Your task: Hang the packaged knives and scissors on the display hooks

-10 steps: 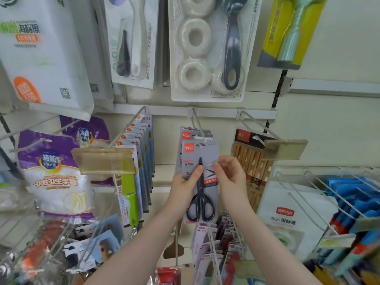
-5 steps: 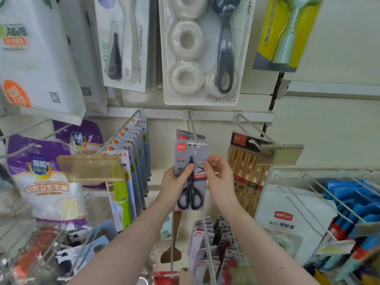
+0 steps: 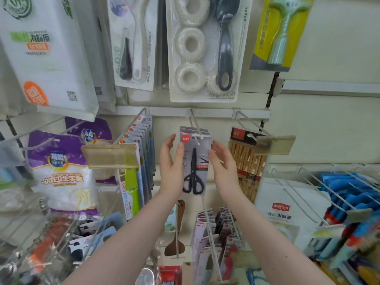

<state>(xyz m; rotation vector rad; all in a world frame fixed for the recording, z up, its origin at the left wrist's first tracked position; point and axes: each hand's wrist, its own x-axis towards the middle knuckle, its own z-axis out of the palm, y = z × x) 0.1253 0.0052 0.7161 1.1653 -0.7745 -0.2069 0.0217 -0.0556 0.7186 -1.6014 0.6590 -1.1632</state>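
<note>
A grey card with black scissors (image 3: 195, 167) hangs on the white wire display hook (image 3: 194, 125) in the middle of the wall, in front of one or two like packages. My left hand (image 3: 171, 167) is at the card's left edge with straight fingers, its thumb lying on the card. At the right edge, my right hand (image 3: 223, 165) is spread with relaxed fingers and seems just off the card. A row of packaged knives (image 3: 136, 167), the front one green, hangs on the hook to the left.
Brush and scrubber packs (image 3: 202, 48) hang above. Chopsticks (image 3: 245, 161) hang right behind a price tag holder (image 3: 273, 145). Purple glove bags (image 3: 61, 173) hang left. More carded packages (image 3: 216, 233) hang on lower hooks, with blue packs (image 3: 353, 198) at right.
Both hands pinched the scissors card earlier and pushed it back along the hook. Now the fingers have straightened and spread off the card, which hangs on the hook.
</note>
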